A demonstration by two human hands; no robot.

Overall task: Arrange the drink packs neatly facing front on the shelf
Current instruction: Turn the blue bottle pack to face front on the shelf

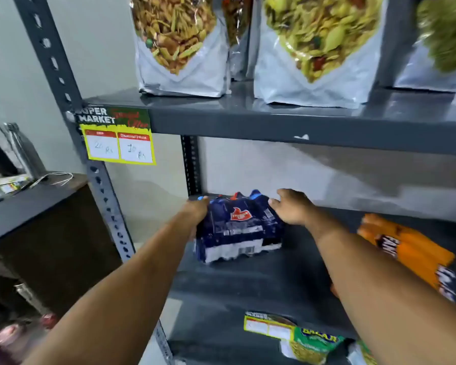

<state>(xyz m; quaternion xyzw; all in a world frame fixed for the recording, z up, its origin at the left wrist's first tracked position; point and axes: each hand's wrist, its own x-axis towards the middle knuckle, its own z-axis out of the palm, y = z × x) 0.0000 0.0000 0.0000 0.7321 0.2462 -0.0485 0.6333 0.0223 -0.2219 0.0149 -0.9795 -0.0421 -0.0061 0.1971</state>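
Observation:
A dark blue shrink-wrapped drink pack (238, 229) with a red logo stands at the back left of the grey middle shelf (248, 285). My left hand (195, 209) presses against its left side and my right hand (292, 206) grips its right top corner, so the pack sits between both hands. An orange drink pack (406, 248) lies tilted on its side at the right of the same shelf, partly hidden behind my right forearm. It touches neither hand.
Large snack bags (182, 43) stand on the upper shelf (274, 119). A price tag (117, 146) hangs from its left front edge by the perforated upright post (100, 180). A green snack packet (313, 343) shows below. A dark table (24, 201) stands at the left.

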